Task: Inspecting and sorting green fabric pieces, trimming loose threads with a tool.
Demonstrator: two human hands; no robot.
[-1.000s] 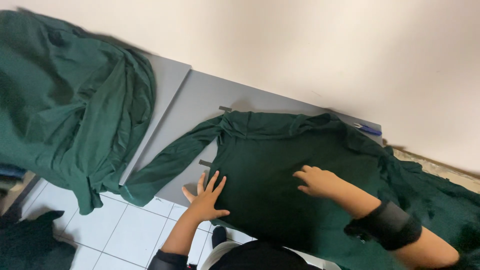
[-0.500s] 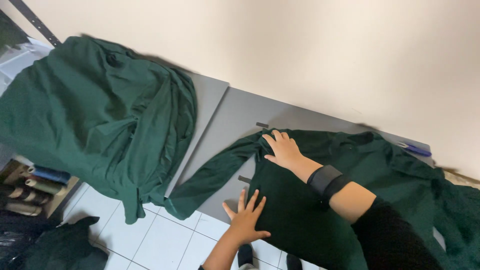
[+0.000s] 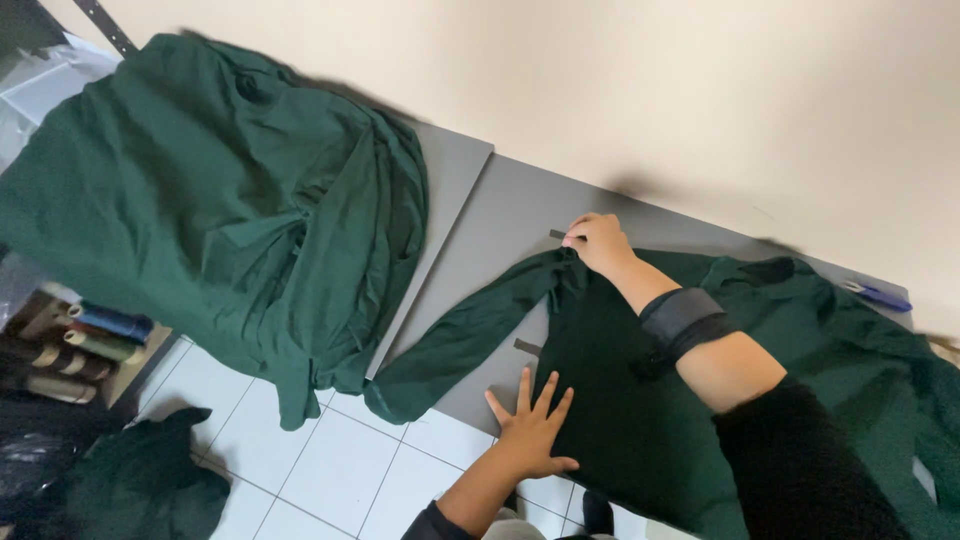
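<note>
Head view: I see green shirt (image 3: 640, 400) spread flat on grey table (image 3: 500, 215). Right hand (image 3: 598, 243) pinches shirt at shoulder seam, fingers closed on cloth. Left hand (image 3: 530, 430) splayed flat, pressing near edge. Green garment pile (image 3: 210, 215) lies well apart, left.

Dark green long-sleeved garment (image 3: 640, 400), spread flat on grey table (image 3: 520, 215). One sleeve (image 3: 465, 335) extended diagonally toward the near-left table edge, cuff hanging just past the edge over the tiled floor. Shoulder seam pinched under the right hand (image 3: 600, 243) near the sleeve's top. Lower body panel pressed flat by the left hand (image 3: 530, 430), fingers spread. Fabric smooth at centre, rumpled toward the right end.
</note>
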